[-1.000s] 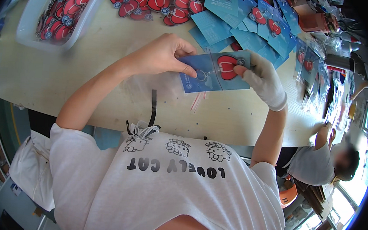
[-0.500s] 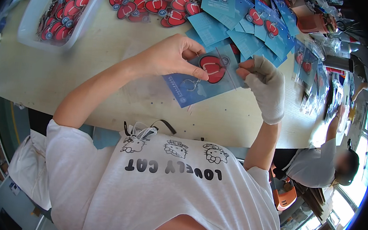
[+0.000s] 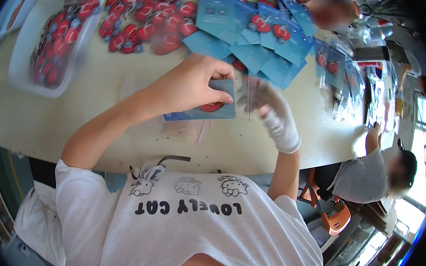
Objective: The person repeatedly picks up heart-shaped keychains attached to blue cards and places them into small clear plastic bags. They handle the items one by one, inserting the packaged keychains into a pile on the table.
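The left hand (image 3: 195,84) pinches a blue card (image 3: 226,113), half-hiding its red charm (image 3: 211,107); the right hand (image 3: 275,112) blurs, grip unclear.

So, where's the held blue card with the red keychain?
In the head view, just left of centre: the blue card is in the left hand, with the gloved right hand to its right.

Flat card (image 3: 194,114), blue at left end, greyer at right, pinched at its right part by left hand (image 3: 197,81), thumb on top; sits above table, long side roughly left-right. Red keychain (image 3: 211,107) on card face, rounded, partly under thumb. Clear bag (image 3: 249,102), thin red line upright just right of card; blurred, can't tell how far card is inside.
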### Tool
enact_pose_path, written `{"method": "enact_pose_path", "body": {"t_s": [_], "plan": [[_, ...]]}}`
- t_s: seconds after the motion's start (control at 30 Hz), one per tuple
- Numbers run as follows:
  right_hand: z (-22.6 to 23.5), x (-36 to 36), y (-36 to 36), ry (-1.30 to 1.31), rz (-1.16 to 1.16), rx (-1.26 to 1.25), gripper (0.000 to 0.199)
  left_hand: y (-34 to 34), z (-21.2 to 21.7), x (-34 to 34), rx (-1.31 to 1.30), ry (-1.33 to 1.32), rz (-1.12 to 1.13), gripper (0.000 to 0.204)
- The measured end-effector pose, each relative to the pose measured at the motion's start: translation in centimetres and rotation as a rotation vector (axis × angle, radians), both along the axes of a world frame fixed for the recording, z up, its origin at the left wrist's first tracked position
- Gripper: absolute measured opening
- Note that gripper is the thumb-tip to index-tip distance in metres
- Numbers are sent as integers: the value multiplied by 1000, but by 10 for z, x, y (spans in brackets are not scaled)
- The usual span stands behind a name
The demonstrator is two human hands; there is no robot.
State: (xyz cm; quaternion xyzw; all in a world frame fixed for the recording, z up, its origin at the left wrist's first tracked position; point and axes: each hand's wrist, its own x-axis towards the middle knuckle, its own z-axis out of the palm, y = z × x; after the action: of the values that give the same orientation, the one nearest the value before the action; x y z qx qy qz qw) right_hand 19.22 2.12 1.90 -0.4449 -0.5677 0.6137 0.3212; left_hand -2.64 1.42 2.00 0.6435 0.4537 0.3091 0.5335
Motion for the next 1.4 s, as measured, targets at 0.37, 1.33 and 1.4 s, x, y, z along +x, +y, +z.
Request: {"method": "enact_pose_path", "body": {"t_s": [0.37, 1.33, 1.4], "plan": [[-34, 201, 72, -106, -840, 126, 31, 61, 2, 25, 744, 158, 292, 36], [-17, 27, 68, 327, -331, 96, 36, 81, -14, 49, 152, -206, 140, 31], [-16, 11, 52, 448, -293, 6, 32, 69, -14, 44, 59, -229, 213, 25]]}}
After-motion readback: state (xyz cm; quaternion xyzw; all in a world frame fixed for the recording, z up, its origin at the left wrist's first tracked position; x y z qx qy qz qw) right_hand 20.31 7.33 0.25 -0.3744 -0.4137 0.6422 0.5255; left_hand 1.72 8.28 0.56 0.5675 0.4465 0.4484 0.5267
